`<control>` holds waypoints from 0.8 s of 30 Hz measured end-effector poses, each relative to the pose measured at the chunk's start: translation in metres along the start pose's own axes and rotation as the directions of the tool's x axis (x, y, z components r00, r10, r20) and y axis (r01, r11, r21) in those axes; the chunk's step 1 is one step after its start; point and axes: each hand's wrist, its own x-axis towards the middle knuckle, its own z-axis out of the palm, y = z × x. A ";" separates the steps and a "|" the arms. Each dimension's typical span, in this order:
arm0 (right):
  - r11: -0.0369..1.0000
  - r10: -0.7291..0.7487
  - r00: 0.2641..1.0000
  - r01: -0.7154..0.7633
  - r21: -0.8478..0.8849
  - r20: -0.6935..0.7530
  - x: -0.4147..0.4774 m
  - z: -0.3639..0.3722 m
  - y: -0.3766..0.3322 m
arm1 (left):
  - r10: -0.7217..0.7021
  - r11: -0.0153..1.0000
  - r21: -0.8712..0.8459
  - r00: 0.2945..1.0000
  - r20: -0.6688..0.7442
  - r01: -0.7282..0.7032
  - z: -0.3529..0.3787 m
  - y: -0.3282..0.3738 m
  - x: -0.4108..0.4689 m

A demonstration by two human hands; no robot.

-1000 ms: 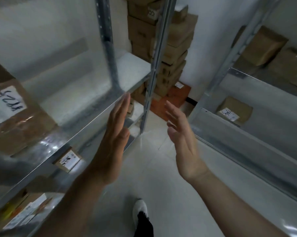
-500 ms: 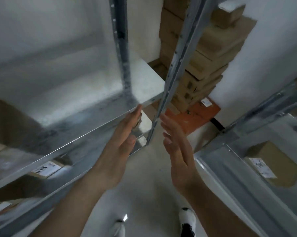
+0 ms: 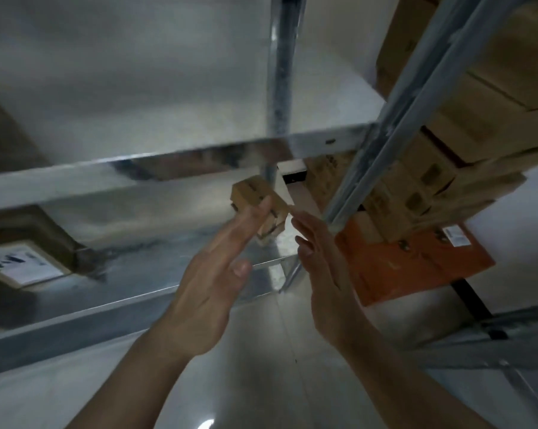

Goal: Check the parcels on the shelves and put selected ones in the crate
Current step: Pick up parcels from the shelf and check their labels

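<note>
A small brown cardboard parcel [image 3: 255, 196] sits on the lower metal shelf [image 3: 168, 267] near its right end, beside the upright post. My left hand [image 3: 218, 274] is stretched out flat, its fingertips at the parcel's front face. My right hand [image 3: 326, 267] is open too, fingers apart, its tips just right of the parcel. Neither hand holds anything. Another brown parcel with a white label [image 3: 23, 267] lies on the same shelf at the far left. No crate is in view.
An upper metal shelf [image 3: 168, 162] crosses above the hands. A tall stack of brown cartons [image 3: 465, 125] stands right of the rack on orange boxes [image 3: 416, 264]. Pale floor [image 3: 261, 382] lies below. A second rack's edge [image 3: 493, 345] shows at lower right.
The view has dropped and closed in on the lower shelf. Both hands have reached forward toward the small parcel, which was barely visible behind my left hand before.
</note>
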 end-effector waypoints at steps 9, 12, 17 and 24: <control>0.989 -0.148 0.989 0.148 -0.031 -0.001 0.059 0.029 0.149 | 0.065 0.992 -0.091 0.963 -0.260 -0.091 0.051 -0.169 0.008; 0.989 -0.116 0.993 0.113 -0.092 -0.028 0.078 0.034 0.169 | 0.093 0.989 -0.078 0.945 -0.312 -0.123 0.065 -0.198 0.018; 0.955 0.079 0.988 -0.114 -0.274 -0.136 0.111 0.040 0.202 | -0.152 0.924 -0.381 0.937 -0.315 0.022 0.099 -0.200 0.047; 0.987 0.086 0.968 -0.115 -0.112 -0.237 0.094 0.035 0.209 | -0.430 0.774 -0.617 0.834 -0.346 0.143 0.101 -0.178 0.042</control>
